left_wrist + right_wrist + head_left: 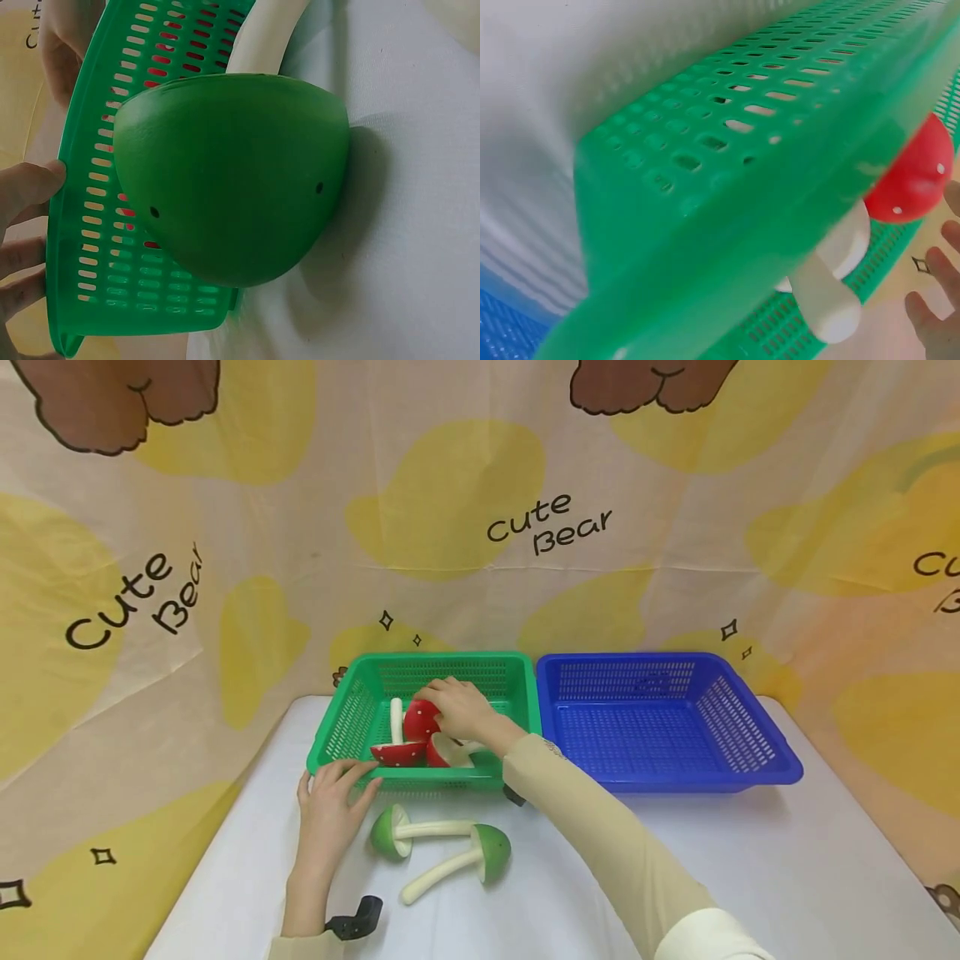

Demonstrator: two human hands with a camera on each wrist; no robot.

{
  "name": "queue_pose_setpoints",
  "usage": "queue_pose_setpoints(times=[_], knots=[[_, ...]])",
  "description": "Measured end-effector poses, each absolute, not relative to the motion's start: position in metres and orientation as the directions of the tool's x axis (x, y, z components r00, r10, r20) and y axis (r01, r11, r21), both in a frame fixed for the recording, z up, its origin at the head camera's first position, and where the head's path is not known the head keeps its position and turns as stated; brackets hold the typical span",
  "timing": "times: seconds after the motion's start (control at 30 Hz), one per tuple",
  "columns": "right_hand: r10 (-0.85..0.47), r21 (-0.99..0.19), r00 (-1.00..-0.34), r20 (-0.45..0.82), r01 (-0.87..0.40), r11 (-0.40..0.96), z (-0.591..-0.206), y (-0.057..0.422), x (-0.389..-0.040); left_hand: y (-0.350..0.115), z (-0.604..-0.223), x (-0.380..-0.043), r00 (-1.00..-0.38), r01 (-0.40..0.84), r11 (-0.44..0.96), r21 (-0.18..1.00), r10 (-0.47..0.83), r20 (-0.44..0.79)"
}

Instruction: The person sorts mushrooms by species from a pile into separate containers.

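Observation:
Three toy mushrooms with white-dotted red caps lie in the green basket (420, 774). My right hand (467, 710) reaches over the basket, its fingers at the rear red mushroom (420, 720); in the right wrist view they look spread beside a red cap (913, 176). Another red mushroom (399, 755) lies at the front left with its stem upward, and a third (447, 752) sits to its right. My left hand (332, 806) touches the basket's front left rim, fingers loosely extended. Close before the left wrist camera is a green mushroom cap (232, 180).
Two green-capped mushrooms, one behind (387, 833) and one nearer (492, 853), lie on the white tablecloth (555, 893) in front of the green basket. A blue basket (772, 770) holding nothing stands to the right, beside the green one. A printed curtain (450, 610) hangs behind.

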State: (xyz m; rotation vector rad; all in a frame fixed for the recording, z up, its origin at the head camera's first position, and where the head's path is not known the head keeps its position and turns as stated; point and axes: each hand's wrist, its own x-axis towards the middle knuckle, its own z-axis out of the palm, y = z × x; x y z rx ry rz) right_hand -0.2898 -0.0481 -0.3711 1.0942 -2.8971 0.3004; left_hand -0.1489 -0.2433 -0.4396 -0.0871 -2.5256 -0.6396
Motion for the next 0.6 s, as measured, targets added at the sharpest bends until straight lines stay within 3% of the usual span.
queue_pose_setpoints(times=[0.6], knots=[[-0.637, -0.259, -0.748, 0.189, -0.663, 0.702, -0.35, 0.02, -0.267, -0.241, -0.436, -0.145, -0.854, 0.183, 0.89, 0.418, -0.068, 0.516]])
